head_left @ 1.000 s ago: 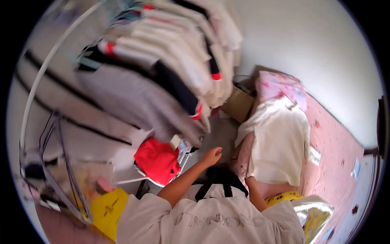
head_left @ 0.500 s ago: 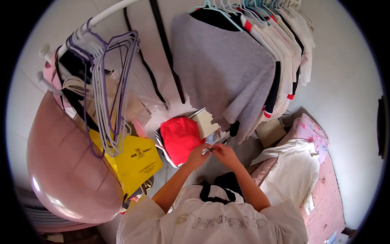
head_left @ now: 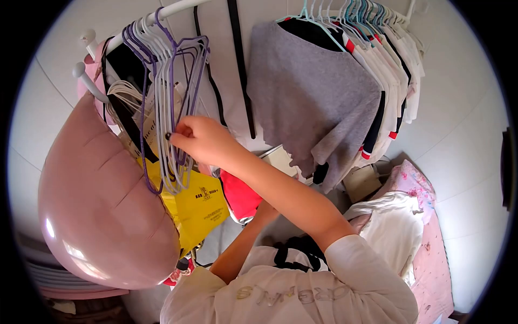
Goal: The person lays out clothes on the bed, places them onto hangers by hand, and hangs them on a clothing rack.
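Observation:
My right hand (head_left: 200, 139) is stretched across to the left, its fingers curled and the thumb pointing at a cluster of white and purple hangers (head_left: 164, 108) on the white rail. A small dark object (head_left: 168, 136) shows at the thumb tip; its kind is too small to tell. Whether the hand touches the hangers is unclear. My left hand (head_left: 266, 211) lies low in the middle, mostly covered by my right forearm, its fingers hidden. Beside it a red cloth (head_left: 240, 194) is partly in sight. Behind the hangers hangs a yellow bag (head_left: 202, 202).
A large pink balloon-like shape (head_left: 102, 205) fills the left side. Grey and white tops (head_left: 313, 92) hang from the rail at the right. A white garment (head_left: 391, 224) lies on pink bedding (head_left: 434, 259). Black straps (head_left: 243, 81) hang between the clothes and hangers.
My two hands were together in the middle, pinching something small. My right hand has left and moved up and left to the hangers. The view has shifted slightly.

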### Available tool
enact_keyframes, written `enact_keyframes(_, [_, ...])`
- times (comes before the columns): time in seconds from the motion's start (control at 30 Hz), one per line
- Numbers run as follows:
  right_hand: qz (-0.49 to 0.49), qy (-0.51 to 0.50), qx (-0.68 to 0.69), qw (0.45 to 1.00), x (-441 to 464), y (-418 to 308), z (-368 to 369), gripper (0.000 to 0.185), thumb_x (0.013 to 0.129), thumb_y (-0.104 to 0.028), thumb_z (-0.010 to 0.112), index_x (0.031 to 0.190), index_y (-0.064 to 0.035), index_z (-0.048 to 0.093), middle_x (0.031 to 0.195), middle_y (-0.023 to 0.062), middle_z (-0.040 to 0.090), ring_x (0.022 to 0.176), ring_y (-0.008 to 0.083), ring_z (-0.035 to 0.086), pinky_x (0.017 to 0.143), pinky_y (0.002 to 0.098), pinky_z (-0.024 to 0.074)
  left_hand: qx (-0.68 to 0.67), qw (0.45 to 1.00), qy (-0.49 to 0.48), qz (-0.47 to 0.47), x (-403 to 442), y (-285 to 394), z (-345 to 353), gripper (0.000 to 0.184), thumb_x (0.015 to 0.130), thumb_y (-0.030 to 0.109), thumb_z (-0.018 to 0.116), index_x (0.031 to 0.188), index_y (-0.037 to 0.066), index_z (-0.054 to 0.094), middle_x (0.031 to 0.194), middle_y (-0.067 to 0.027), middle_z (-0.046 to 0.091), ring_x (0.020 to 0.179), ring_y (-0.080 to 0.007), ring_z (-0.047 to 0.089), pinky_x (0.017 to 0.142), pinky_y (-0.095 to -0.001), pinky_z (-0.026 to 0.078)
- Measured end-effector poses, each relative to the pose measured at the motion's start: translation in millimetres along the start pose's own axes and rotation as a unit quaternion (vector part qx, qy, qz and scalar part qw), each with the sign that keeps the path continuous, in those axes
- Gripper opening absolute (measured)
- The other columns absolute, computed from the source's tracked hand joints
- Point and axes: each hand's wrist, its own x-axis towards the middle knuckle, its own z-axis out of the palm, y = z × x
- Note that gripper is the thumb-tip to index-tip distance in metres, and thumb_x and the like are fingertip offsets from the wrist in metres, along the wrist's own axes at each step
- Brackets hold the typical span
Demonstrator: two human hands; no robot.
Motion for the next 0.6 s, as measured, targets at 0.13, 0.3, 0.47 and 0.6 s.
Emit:
enact_keyframes(0.13, [-0.021, 0.038, 0.022, 0.999, 5.4, 16.8, 7.1, 0.022, 0.072, -0.019, 0.058, 0.072, 0.0024, 0.056, 0.060, 0.0122, 0.057, 0.055, 0.0249, 0.055, 0.053, 0.0341, 0.0421, -0.007, 1.000, -0.030, -0.001, -1.4, -12.6, 1.4, 0.047, 0.080, 0.022, 0.057, 0.120, 0.003, 0.042, 0.124, -0.0132, 0.043, 0.114, -0.0258, 0.040, 0.094, -0.0359, 0.032])
enact_keyframes(0.3, [-0.002, 0.051, 0.051, 0.997, 3.4, 16.0, -6.1, 0.017, 0.079, -0.013, 0.056, 0.078, 0.0029, 0.052, 0.064, 0.0046, 0.055, 0.057, 0.0096, 0.051, 0.052, 0.0245, 0.0406, 0.009, 0.999, -0.033, 0.012, 2.4, -36.4, 8.4, 0.039, 0.080, 0.019, 0.055, 0.114, 0.004, 0.047, 0.114, -0.0150, 0.050, 0.105, -0.0285, 0.048, 0.087, -0.0362, 0.038])
enact_keyframes(0.47, [-0.018, 0.126, 0.089, 0.988, -0.6, 13.8, -28.2, 0.016, 0.084, -0.011, 0.046, 0.090, 0.0035, 0.048, 0.077, 0.0098, 0.058, 0.062, 0.0137, 0.056, 0.058, 0.0259, 0.0447, 0.030, 0.999, -0.025, 0.033, 6.7, -47.5, 19.1, 0.027, 0.079, 0.014, 0.053, 0.104, 0.002, 0.052, 0.095, -0.0161, 0.060, 0.089, -0.0296, 0.058, 0.074, -0.0348, 0.045])
enact_keyframes(0.6, [-0.026, 0.193, 0.089, 0.977, -8.8, 3.4, -54.7, 0.017, 0.087, -0.008, 0.038, 0.095, 0.0038, 0.047, 0.083, 0.0103, 0.058, 0.058, 0.0135, 0.056, 0.058, 0.0253, 0.0445, 0.001, 0.999, -0.035, 0.028, 10.9, -40.4, 25.3, 0.026, 0.079, 0.012, 0.054, 0.103, 0.002, 0.053, 0.090, -0.0138, 0.062, 0.084, -0.0252, 0.060, 0.071, -0.0320, 0.047])
